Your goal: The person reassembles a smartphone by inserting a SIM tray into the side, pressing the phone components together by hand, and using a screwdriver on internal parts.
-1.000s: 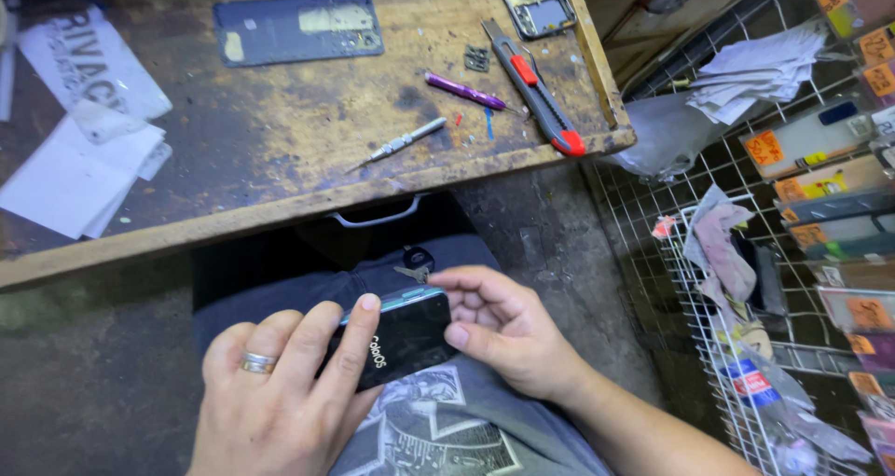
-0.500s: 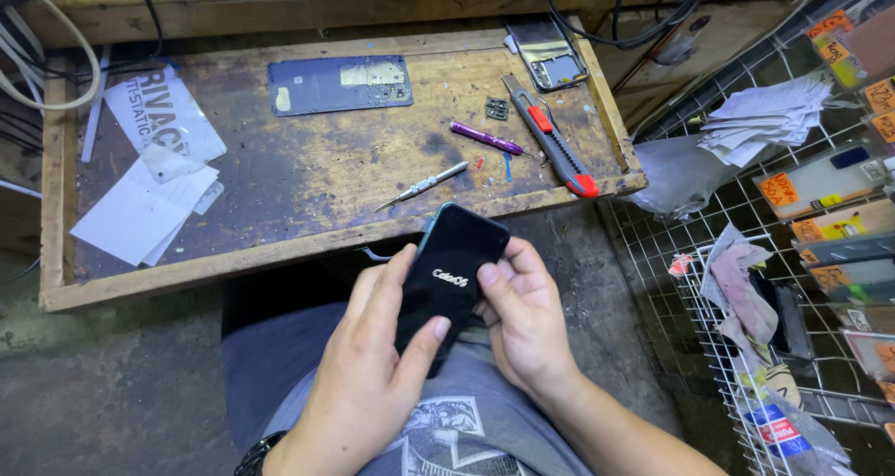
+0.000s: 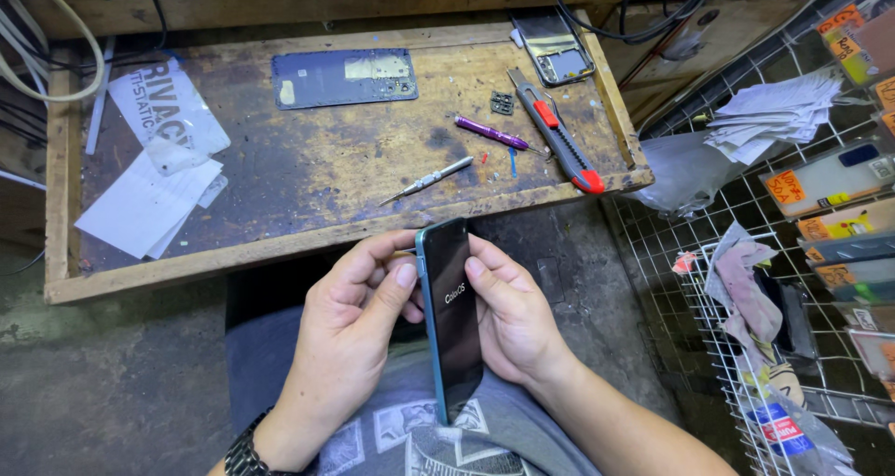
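white paper sheets (image 3: 140, 210) lie at the left of the wooden tray (image 3: 56, 206), then the left hand (image 3: 350, 331) and right hand (image 3: 513, 322) both grip a dark phone (image 3: 454, 322) upright over the lap, with a red-tipped utility knife (image 3: 559, 133) further right.

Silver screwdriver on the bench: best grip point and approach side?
Take the screwdriver by its thicker handle end, the upper right part, pinching across the shaft from above. It lies flat and diagonal on the wooden bench, thin tip pointing lower left toward the front edge, with bare wood on both sides. The right hand looks nearer, but both hands hold the phone.
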